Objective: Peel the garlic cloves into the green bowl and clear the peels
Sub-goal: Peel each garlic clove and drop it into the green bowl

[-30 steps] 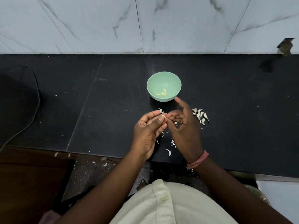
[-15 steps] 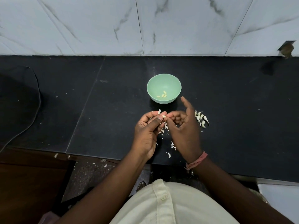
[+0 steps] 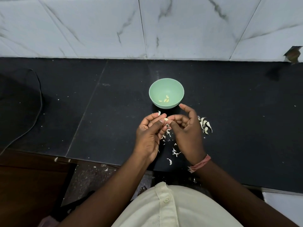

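The clove (image 3: 166, 119) lies crosswise, tip toward three o'clock, pinched between the left hand (image 3: 150, 134) and right hand (image 3: 186, 130), fingers curled.

Left hand (image 3: 150, 136): fingers curled, thumb pinching. Right hand (image 3: 186, 133): fingers curled, index raised. Fingertips meeting.

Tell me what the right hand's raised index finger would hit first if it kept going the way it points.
Probably the green bowl: the right hand points its finger up-left at the near rim. Height above the counter is unclear.
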Demonstrator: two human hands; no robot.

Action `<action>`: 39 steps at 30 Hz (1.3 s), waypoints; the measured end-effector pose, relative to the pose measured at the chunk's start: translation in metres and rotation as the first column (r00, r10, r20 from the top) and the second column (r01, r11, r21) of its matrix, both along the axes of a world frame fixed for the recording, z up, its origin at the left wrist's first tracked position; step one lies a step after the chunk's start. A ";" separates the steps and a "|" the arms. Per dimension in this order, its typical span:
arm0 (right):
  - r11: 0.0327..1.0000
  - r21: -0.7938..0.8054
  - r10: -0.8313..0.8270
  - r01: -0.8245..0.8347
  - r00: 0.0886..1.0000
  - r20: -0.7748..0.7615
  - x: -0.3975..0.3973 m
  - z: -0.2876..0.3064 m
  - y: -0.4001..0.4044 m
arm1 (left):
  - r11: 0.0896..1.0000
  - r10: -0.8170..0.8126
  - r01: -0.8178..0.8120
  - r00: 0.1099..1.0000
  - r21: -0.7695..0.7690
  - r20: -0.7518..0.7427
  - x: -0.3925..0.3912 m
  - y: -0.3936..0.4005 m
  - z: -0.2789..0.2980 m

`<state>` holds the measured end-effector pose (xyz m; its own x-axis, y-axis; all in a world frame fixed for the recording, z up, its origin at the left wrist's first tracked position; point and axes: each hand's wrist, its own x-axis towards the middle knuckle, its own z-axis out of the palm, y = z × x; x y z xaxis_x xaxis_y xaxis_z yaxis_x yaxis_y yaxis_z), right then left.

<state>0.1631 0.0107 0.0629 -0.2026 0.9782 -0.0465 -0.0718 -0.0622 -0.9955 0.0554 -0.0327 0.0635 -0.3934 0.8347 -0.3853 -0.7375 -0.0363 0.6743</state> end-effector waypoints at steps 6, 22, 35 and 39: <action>0.998 0.065 0.017 -0.020 0.999 0.048 0.000 -0.001 0.007 | 0.999 0.041 -0.046 0.982 -0.025 -0.184 0.000 0.008 -0.002; 0.994 0.080 0.066 -0.074 0.992 0.105 0.000 -0.011 0.033 | 0.994 -0.029 -0.002 0.954 -0.106 -0.298 -0.012 0.032 -0.001; 0.995 0.044 -0.103 0.094 0.959 0.264 -0.027 -0.016 0.101 | 0.943 -0.010 -0.082 0.962 -0.322 -0.274 -0.017 0.048 -0.016; 0.983 0.176 -0.128 0.050 0.872 0.472 -0.035 -0.019 0.111 | 0.931 0.005 -0.067 0.985 -0.359 -0.170 -0.023 0.045 -0.018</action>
